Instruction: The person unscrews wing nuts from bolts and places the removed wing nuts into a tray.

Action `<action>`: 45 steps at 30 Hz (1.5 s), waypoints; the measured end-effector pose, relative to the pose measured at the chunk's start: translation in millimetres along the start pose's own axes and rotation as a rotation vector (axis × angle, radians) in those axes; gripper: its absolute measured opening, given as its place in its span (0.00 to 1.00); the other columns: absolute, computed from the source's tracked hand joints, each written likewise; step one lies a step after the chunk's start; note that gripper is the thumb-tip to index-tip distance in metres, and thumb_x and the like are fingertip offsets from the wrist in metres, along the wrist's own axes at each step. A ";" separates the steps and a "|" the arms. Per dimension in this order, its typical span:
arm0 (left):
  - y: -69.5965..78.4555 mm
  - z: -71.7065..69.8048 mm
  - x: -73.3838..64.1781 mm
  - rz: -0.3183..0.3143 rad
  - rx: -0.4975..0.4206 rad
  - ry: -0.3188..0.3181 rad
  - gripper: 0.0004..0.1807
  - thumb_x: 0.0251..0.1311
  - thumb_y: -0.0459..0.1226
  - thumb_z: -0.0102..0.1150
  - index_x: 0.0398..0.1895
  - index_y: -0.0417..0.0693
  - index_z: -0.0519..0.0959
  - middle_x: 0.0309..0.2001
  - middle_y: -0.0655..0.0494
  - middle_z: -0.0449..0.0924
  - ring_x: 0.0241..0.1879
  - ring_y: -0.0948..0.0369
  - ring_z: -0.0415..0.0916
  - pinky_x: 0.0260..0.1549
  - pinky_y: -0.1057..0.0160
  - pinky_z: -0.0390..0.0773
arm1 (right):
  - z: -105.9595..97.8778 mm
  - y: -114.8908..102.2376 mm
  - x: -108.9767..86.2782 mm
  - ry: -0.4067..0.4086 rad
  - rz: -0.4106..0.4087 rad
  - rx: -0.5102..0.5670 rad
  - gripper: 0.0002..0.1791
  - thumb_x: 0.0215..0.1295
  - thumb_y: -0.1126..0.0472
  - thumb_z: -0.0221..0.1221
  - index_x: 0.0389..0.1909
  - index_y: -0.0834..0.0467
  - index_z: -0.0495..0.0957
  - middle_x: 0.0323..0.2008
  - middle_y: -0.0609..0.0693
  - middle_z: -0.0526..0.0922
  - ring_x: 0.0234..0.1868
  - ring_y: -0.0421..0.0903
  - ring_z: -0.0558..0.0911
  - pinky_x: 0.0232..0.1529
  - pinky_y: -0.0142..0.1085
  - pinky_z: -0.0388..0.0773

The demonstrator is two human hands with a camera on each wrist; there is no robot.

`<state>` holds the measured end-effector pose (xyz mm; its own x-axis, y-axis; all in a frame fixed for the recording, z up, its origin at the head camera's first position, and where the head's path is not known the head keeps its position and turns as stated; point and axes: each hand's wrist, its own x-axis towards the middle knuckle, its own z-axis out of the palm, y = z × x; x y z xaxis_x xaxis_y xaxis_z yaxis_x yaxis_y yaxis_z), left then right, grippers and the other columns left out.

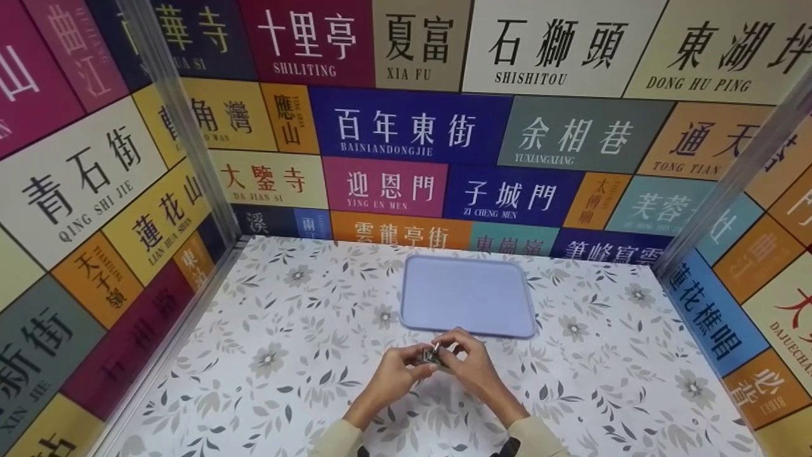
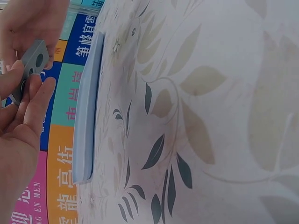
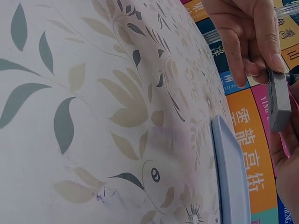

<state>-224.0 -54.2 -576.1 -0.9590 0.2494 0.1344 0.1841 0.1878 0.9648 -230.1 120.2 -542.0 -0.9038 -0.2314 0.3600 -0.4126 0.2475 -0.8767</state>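
Note:
A grey metal block with round holes [image 2: 38,59] is held up over the table. My left hand [image 1: 396,374] pinches it, the thumb [image 3: 277,62] along one face and the fingers behind. From the right, my right hand [image 1: 472,365] meets it, thumb and forefinger bent around a small dark part [image 3: 293,75] at the block's side. That part is mostly covered by fingers, and its kind cannot be told. Both hands are close together, fingertips nearly meeting, just in front of the tray's near edge in the head view.
A pale blue rectangular tray [image 1: 468,297] lies flat beyond the hands. The table [image 1: 304,393] has a white cover with a grey leaf print. Panels with colourful place-name signs [image 1: 411,127] enclose the back and both sides.

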 end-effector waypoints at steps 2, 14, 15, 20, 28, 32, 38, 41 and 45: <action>0.9 0.0 0.1 -0.006 -0.007 0.003 0.14 0.61 0.31 0.67 0.50 0.42 0.84 0.34 0.43 0.86 0.33 0.61 0.79 0.25 0.75 0.75 | -0.7 0.7 -0.5 0.006 0.020 0.000 0.07 0.62 0.74 0.63 0.40 0.63 0.84 0.37 0.57 0.84 0.40 0.39 0.79 0.41 0.34 0.77; -1.7 -0.4 0.1 -0.002 -0.041 -0.009 0.14 0.60 0.32 0.68 0.50 0.45 0.85 0.34 0.44 0.86 0.32 0.64 0.80 0.27 0.74 0.76 | -5.3 1.6 -2.3 -0.006 -0.049 -0.010 0.08 0.62 0.74 0.62 0.40 0.66 0.84 0.36 0.60 0.84 0.39 0.39 0.80 0.39 0.33 0.76; -1.6 -0.4 0.0 0.000 -0.038 -0.009 0.14 0.60 0.32 0.68 0.50 0.45 0.85 0.34 0.44 0.86 0.32 0.64 0.80 0.26 0.74 0.76 | -5.7 1.5 -2.2 -0.013 -0.074 -0.007 0.08 0.61 0.74 0.62 0.41 0.67 0.84 0.36 0.61 0.84 0.39 0.40 0.79 0.39 0.34 0.76; -1.8 -0.6 0.1 0.010 -0.014 -0.012 0.12 0.59 0.32 0.68 0.47 0.45 0.86 0.33 0.44 0.86 0.30 0.66 0.78 0.24 0.75 0.75 | -5.6 1.6 -2.6 -0.039 -0.158 -0.015 0.10 0.60 0.73 0.63 0.43 0.69 0.83 0.36 0.63 0.83 0.39 0.48 0.79 0.37 0.34 0.77; -4.7 0.4 -1.1 0.021 -0.023 -0.022 0.08 0.59 0.31 0.67 0.42 0.41 0.86 0.32 0.43 0.85 0.32 0.66 0.80 0.26 0.74 0.78 | -2.4 2.7 -3.2 -0.052 -0.206 -0.022 0.12 0.55 0.75 0.65 0.42 0.69 0.83 0.36 0.64 0.83 0.37 0.54 0.78 0.36 0.44 0.79; -4.0 0.0 -1.5 0.015 -0.026 -0.018 0.11 0.60 0.33 0.68 0.46 0.41 0.85 0.33 0.44 0.86 0.32 0.67 0.80 0.25 0.75 0.78 | -1.7 1.7 -3.1 -0.052 -0.210 -0.005 0.12 0.54 0.78 0.63 0.40 0.69 0.83 0.36 0.64 0.83 0.38 0.57 0.78 0.36 0.37 0.78; -5.2 -0.6 -3.0 0.026 -0.018 -0.024 0.16 0.60 0.35 0.68 0.52 0.42 0.84 0.35 0.44 0.87 0.33 0.66 0.81 0.26 0.74 0.77 | -2.9 0.2 -3.9 -0.064 -0.160 -0.006 0.12 0.57 0.80 0.59 0.40 0.67 0.83 0.37 0.62 0.83 0.39 0.54 0.79 0.39 0.33 0.76; -7.2 -0.3 -3.8 0.046 -0.006 -0.024 0.17 0.60 0.35 0.68 0.53 0.40 0.83 0.36 0.44 0.87 0.34 0.66 0.82 0.28 0.74 0.79 | -3.6 -0.4 -4.3 -0.066 -0.118 -0.005 0.13 0.59 0.79 0.58 0.41 0.66 0.84 0.38 0.61 0.83 0.40 0.54 0.79 0.40 0.33 0.76; -8.6 0.2 -4.5 0.061 0.003 -0.020 0.17 0.60 0.35 0.69 0.52 0.40 0.84 0.35 0.44 0.87 0.33 0.67 0.82 0.29 0.73 0.80 | -2.4 0.3 -5.0 -0.044 -0.102 -0.004 0.12 0.58 0.79 0.58 0.40 0.65 0.84 0.38 0.61 0.83 0.40 0.53 0.79 0.39 0.34 0.75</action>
<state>-221.2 -56.8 -585.1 -0.9415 0.2795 0.1884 0.2427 0.1743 0.9543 -226.0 123.7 -543.3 -0.8512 -0.2964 0.4332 -0.5030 0.2246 -0.8346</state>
